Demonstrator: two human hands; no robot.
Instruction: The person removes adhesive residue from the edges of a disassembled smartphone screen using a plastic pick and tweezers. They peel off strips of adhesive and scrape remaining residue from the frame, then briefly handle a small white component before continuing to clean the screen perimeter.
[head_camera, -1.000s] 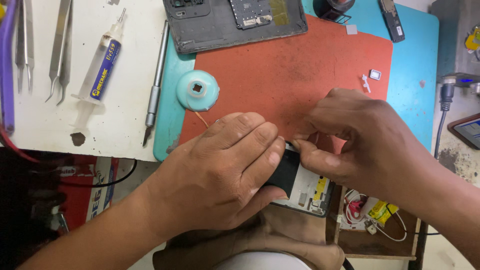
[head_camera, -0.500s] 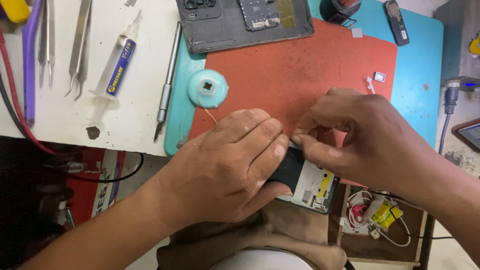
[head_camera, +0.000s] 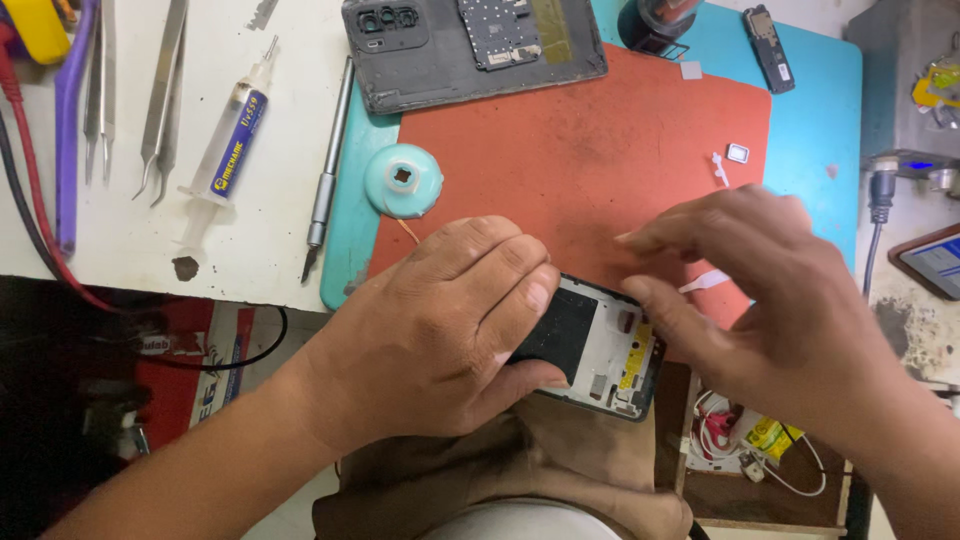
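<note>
My left hand (head_camera: 450, 330) grips an opened phone frame (head_camera: 600, 350) at the near edge of the red mat (head_camera: 580, 150); the frame's black inner panel, white parts and a yellow strip show. My right hand (head_camera: 770, 300) hovers just right of the frame with its fingers apart, nothing held, the thumb close to the frame's right edge. A small white strip (head_camera: 705, 281) lies on the mat under the right hand's fingers.
A grey phone back cover with a circuit board (head_camera: 470, 45) lies at the mat's far edge. A round teal cap (head_camera: 402, 180), a screwdriver (head_camera: 325, 180), a syringe (head_camera: 225, 140) and tweezers (head_camera: 165, 95) lie left. A small box of cables (head_camera: 750, 440) sits lower right.
My right hand has let go of the phone frame's end and lifted away to the right, its fingers spreading. More of the frame is now uncovered. The left hand keeps its grip.
</note>
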